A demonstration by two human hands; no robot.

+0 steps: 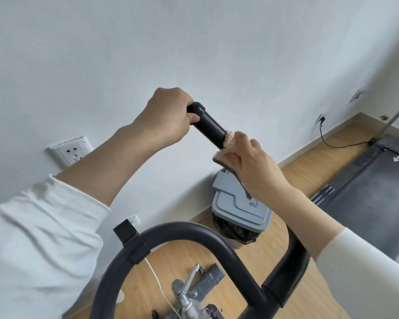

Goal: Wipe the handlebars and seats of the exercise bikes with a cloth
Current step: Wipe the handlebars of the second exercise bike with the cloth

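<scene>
With right hand (251,162), fingers curled, clamped beige knit cloth with grey edge (230,139) round black foam handlebar grip (209,125), lower part. With left hand (168,113), fisted round grip's capped end. Probably mid-wipe on this grip; curved lower bar (184,231) and seats left, no seat in view.

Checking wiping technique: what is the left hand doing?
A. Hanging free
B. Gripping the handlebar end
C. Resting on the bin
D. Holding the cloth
B: the left hand curls round the end of the handlebar, while the right hand holds the cloth against it.
</scene>
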